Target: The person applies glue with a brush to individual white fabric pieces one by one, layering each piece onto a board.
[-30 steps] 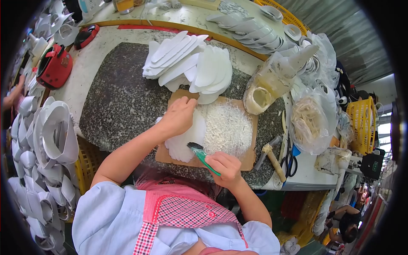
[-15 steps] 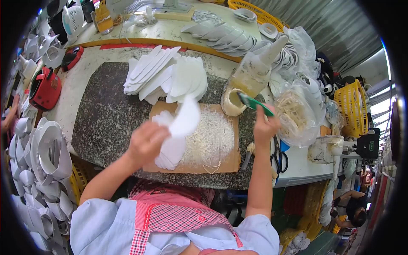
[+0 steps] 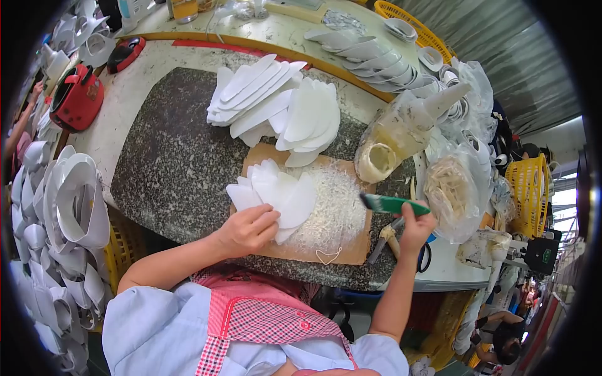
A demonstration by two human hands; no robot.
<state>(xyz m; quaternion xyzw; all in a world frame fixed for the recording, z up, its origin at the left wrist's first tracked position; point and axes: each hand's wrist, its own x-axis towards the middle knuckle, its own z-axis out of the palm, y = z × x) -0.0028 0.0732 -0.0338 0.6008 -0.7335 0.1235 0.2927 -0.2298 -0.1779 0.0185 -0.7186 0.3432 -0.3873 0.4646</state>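
Note:
My left hand [image 3: 249,229] pinches the lower edge of a white curved piece [image 3: 293,199], which lies over other fanned white pieces [image 3: 246,195] on a cardboard sheet [image 3: 348,254]. White residue coats the right part of the cardboard. My right hand [image 3: 415,227] is closed round a green-handled brush [image 3: 394,205], its dark bristles pointing left above the cardboard's right edge. Just beyond the brush, a glue-crusted container [image 3: 381,161] lies with its open mouth toward me. A stack of white pieces [image 3: 263,88] rests on the dark speckled slab [image 3: 166,138] behind the cardboard.
Scissors [image 3: 424,257] and a wooden-handled tool [image 3: 387,238] lie at the right. Beyond them is a plastic bag of pale strips [image 3: 450,188]. A red container [image 3: 77,98] stands at the left, above piled white parts [image 3: 78,197]. Another person [image 3: 505,335] is at far lower right.
My left hand has lowered the lifted white piece onto the fanned ones. The brush in my right hand has come away from the container's mouth toward me. The camera view has shifted.

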